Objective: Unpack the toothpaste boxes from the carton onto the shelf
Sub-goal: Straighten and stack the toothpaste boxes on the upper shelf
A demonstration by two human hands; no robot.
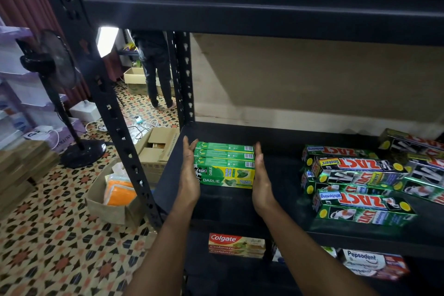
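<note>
A small stack of green Darlie toothpaste boxes (224,166) sits on the black shelf board (276,146), near its left end. My left hand (189,175) lies flat against the stack's left side with straight fingers. My right hand (260,175) presses the right side the same way. An open cardboard carton (156,146) stands on the floor left of the shelf post.
Loose Zact toothpaste boxes (360,185) lie piled on the right of the same shelf. Colgate boxes (236,245) and Pepsodent boxes (374,264) sit on the shelf below. A standing fan (57,94), a fabric basket (113,197) and a person's legs (156,74) are on the left.
</note>
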